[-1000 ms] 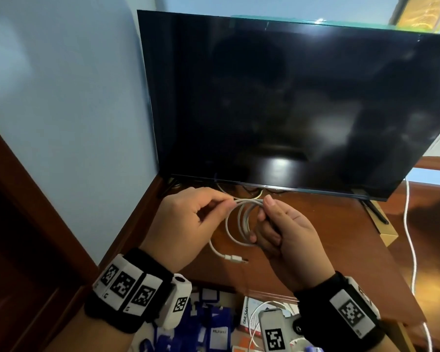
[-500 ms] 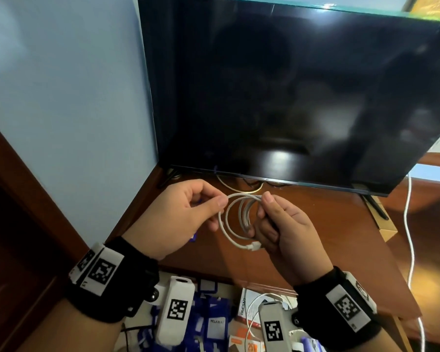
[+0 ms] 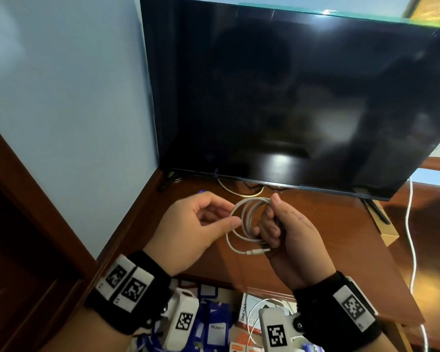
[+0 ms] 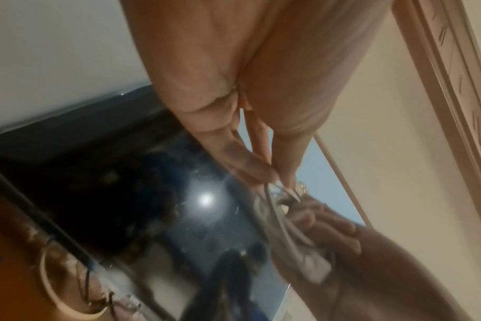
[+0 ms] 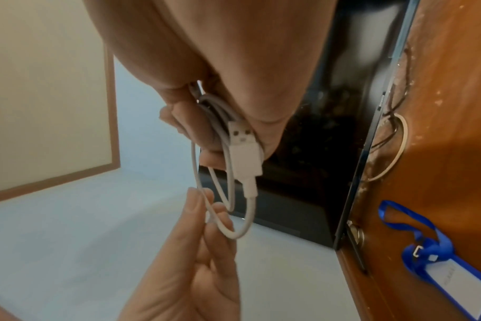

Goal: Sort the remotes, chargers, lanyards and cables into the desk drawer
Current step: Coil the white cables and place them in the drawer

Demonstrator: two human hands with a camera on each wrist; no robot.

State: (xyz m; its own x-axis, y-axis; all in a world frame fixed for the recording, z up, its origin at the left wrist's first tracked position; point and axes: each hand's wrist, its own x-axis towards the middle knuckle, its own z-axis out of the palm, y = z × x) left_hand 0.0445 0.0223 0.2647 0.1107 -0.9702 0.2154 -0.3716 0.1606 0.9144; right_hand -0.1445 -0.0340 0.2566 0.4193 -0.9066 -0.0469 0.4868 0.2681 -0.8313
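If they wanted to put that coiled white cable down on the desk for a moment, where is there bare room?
Bare wood lies on the desk right of the right hand, between the TV and the front edge. Another patch lies under the coiled white cable. It is crowded behind, with cords under the TV, and in the drawer below, full of blue lanyards.

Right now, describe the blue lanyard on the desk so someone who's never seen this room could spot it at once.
Find the big black TV standing on the brown wooden desk. Near the TV's left foot, by the wall, the blue lanyard lies flat on the wood, its strap looped and a blue-edged card holder on its end. It is the only blue thing there; the cable in the hands is white.
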